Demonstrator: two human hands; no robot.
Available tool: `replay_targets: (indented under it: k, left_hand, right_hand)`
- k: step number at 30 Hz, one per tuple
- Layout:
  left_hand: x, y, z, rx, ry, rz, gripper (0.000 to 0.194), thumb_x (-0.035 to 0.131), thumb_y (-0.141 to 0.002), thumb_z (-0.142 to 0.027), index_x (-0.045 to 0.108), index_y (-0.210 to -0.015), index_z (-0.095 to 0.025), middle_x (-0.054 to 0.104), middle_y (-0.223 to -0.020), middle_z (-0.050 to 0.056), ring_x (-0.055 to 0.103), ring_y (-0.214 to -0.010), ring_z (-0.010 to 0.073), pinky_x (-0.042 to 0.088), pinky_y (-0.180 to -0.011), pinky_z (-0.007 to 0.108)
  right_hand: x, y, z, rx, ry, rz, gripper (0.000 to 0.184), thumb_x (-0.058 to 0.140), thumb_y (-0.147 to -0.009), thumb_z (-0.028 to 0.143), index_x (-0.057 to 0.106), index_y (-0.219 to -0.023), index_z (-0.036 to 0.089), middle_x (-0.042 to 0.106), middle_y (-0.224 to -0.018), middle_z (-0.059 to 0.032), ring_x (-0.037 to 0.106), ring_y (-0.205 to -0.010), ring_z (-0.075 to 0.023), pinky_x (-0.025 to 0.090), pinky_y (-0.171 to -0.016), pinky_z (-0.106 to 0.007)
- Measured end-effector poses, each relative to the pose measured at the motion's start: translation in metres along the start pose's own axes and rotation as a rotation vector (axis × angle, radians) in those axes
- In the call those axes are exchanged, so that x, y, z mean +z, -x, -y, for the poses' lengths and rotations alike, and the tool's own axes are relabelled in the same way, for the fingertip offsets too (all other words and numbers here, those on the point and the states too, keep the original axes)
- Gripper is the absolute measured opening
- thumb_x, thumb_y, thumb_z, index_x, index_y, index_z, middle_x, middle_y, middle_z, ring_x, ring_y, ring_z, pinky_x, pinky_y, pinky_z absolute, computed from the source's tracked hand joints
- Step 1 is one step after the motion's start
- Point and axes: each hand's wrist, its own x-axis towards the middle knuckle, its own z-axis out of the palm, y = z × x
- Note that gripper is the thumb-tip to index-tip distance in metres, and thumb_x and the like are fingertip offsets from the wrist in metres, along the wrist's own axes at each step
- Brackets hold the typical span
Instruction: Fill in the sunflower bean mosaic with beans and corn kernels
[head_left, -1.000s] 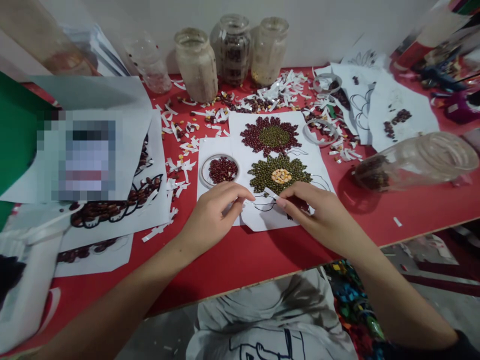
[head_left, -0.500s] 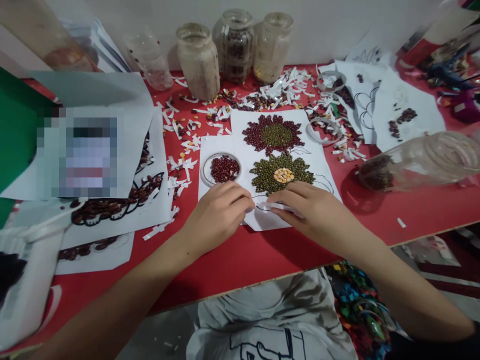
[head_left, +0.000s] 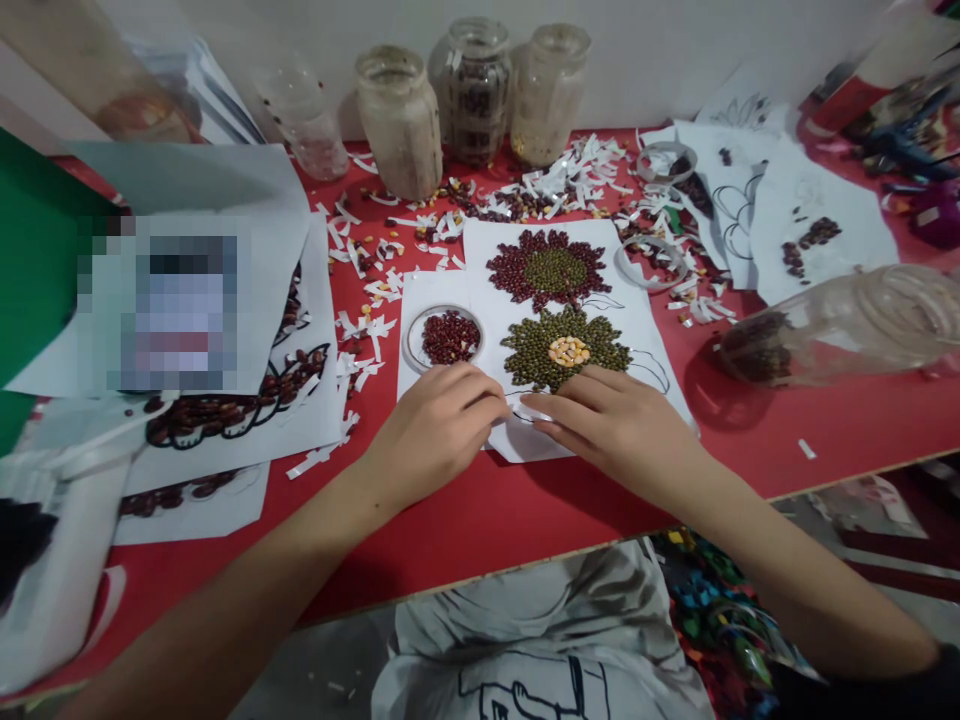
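A white paper sheet [head_left: 480,250] carries two flowers made of beans and seeds. The upper flower [head_left: 510,275] has dark red petals and a green centre; the lower flower [head_left: 525,350] has green petals and a yellow corn-kernel centre. Over the sheet's lower left edge, my left hand [head_left: 450,415] is closed in a pinch, its fingertips partly hidden. Facing it, my right hand [head_left: 607,415] pinches a small white strip, barely visible at the fingertips, just below the green flower. A round lid [head_left: 409,345] of red beans lies beyond my left hand.
Glass jars [head_left: 397,120] stand along the wall behind scattered paper scraps [head_left: 577,170] and seeds. A large jar [head_left: 847,325] lies on its side at right. Bean-covered sheets [head_left: 300,440] and a white container [head_left: 67,580] are at left. The red table's front edge [head_left: 465,580] runs before my lap.
My right hand's fingers have shifted slightly towards my left hand and lie flatter. The white strip that showed between them is now mostly hidden. My left hand has hardly moved.
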Motion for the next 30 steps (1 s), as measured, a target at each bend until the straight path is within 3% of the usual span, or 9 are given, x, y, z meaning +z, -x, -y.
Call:
replay_targets:
  k: [10, 15, 30]
  left_hand:
    - [0.0011, 0.0001, 0.0016, 0.035, -0.020, -0.017, 0.023, 0.046, -0.101, -0.012, 0.068, -0.094, -0.015, 0.070, -0.099, 0.005, 0.059, -0.096, 0.0212, 0.046, -0.085, 0.036]
    - [0.0009, 0.0008, 0.0016, 0.036, -0.022, -0.019, 0.024, 0.046, -0.102, -0.013, 0.069, -0.094, -0.015, 0.071, -0.099, 0.005, 0.059, -0.097, 0.0210, 0.046, -0.085, 0.036]
    - [0.0000, 0.0010, 0.0020, 0.052, -0.038, -0.014, 0.027, 0.043, -0.103, -0.014, 0.069, -0.096, -0.015, 0.071, -0.100, 0.006, 0.059, -0.098, 0.0207, 0.046, -0.086, 0.036]
  right_hand:
    - [-0.0032, -0.0016, -0.0044, -0.115, 0.112, -0.018, 0.015, 0.059, -0.097, 0.017, 0.073, -0.102, 0.016, 0.063, -0.077, -0.0050, 0.050, -0.075, -0.0192, 0.035, -0.062, -0.029]
    - [-0.0048, -0.0020, -0.0046, -0.112, 0.104, 0.013, 0.020, 0.056, -0.097, 0.013, 0.071, -0.110, 0.016, 0.063, -0.079, -0.0051, 0.050, -0.076, -0.0196, 0.037, -0.065, -0.029]
    - [-0.0075, -0.0071, -0.0052, -0.147, 0.074, 0.012, 0.010, 0.061, -0.095, 0.015, 0.071, -0.096, 0.016, 0.063, -0.076, -0.0049, 0.050, -0.076, -0.0197, 0.034, -0.064, -0.030]
